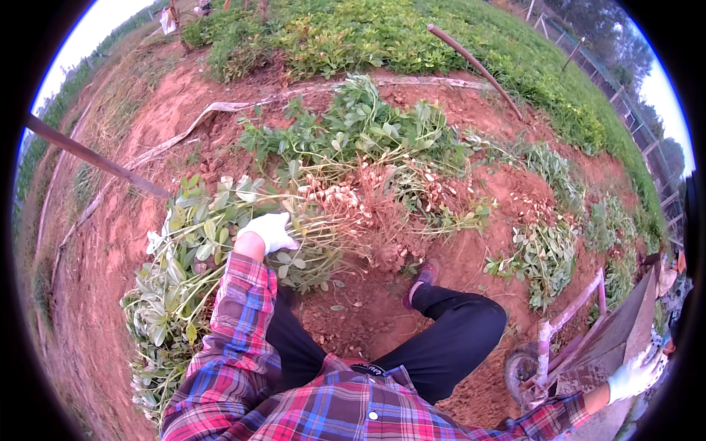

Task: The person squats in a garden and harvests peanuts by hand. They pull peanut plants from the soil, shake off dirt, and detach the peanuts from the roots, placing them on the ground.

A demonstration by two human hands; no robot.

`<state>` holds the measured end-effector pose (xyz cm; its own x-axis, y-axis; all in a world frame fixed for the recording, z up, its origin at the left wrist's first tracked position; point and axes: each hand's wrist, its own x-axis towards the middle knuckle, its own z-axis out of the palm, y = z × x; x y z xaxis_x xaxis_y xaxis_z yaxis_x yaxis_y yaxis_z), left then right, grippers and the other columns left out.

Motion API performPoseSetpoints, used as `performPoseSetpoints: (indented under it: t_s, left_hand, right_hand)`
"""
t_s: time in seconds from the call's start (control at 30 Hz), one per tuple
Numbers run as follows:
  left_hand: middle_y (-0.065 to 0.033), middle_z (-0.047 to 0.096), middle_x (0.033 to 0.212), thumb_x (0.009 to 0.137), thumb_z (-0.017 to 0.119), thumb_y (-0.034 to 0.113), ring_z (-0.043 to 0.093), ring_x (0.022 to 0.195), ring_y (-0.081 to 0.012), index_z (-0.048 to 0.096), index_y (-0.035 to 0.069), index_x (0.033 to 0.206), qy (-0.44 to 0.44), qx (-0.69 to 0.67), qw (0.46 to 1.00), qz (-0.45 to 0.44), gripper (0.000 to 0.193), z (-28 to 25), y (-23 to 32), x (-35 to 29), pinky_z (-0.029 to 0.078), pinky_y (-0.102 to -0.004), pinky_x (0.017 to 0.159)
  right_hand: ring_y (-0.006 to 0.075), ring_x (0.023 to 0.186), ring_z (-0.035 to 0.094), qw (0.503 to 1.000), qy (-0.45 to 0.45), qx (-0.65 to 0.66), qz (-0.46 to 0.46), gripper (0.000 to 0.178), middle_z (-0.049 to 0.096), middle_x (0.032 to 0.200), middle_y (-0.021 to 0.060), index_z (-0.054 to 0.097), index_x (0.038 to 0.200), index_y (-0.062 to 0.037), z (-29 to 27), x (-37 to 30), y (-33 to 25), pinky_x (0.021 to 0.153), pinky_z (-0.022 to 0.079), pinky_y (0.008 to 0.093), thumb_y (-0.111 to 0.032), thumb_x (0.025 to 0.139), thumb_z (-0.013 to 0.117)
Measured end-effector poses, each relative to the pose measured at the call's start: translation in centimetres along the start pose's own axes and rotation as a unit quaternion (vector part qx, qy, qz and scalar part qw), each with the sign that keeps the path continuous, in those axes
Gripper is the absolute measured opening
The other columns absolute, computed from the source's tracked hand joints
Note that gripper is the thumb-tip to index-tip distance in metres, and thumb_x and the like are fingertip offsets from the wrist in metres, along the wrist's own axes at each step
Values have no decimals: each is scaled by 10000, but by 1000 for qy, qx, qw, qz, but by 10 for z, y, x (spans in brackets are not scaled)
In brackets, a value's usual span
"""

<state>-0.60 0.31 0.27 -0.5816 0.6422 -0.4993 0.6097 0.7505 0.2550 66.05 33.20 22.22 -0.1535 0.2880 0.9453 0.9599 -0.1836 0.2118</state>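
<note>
My left hand (271,232), in a white glove, is closed around the stems of an uprooted peanut plant (312,231). Its leaves trail to the left, and its roots with pale pods point right. Far out to the right, my right hand (636,376), also gloved in white, reaches over the side of a metal cart (610,334). Its fingers look stretched out, and I see nothing held in them. Clusters of peanuts (334,197) lie among the roots in front of me.
Heaped peanut plants (368,121) lie ahead, with others (544,253) at right. A wooden stake (478,66) leans at the back, and a pole (95,156) slants in from the left. A pale strip (213,109) crosses the red soil. The cart's wheel (521,373) stands beside my knee.
</note>
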Motion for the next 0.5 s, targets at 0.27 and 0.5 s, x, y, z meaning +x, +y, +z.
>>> performPoseSetpoints:
  t_s: [0.27, 0.5]
  left_hand:
    - [-173, 587, 1161, 686, 694, 446, 553, 1082, -338, 508, 51, 1175, 19, 21, 1000, -1, 655, 3, 0, -7, 438, -395, 913]
    - [-187, 591, 1142, 695, 683, 454, 559, 1063, -347, 499, 43, 1195, 12, 33, 999, -8, 673, 1, 2, -8, 441, -406, 905]
  right_hand:
    - [192, 886, 620, 423, -468, 775, 28, 168, 642, 970, 91, 658, 988, -33, -136, -156, -385, 799, 484, 275, -68, 828, 624]
    - [272, 831, 622, 539, -495, 681, 31, 248, 612, 915, 108, 615, 940, -71, -180, -244, -534, 749, 485, 365, -226, 765, 696]
